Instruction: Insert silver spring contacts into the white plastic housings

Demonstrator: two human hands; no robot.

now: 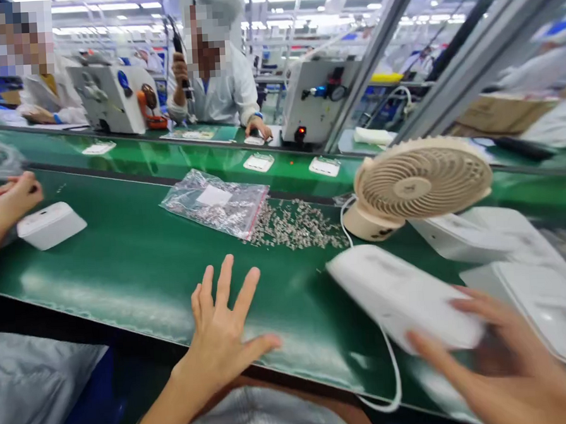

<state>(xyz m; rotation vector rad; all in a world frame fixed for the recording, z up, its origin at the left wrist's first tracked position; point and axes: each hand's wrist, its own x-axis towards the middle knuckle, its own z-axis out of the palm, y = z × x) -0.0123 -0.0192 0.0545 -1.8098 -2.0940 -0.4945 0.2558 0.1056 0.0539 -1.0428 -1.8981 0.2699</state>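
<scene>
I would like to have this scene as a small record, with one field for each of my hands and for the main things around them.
Left hand: open, spread, holding nothing
Right hand: gripping one end of a white casing; motion-blurred
Loose items: small metallic parts, beside a clear plastic bag
Fan: beige fan, beyond the casing
Surface: green worktop

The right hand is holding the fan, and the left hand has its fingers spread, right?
Not quite: the head view shows the right hand holding a white box, not the fan. The left hand does have its fingers spread.
</scene>
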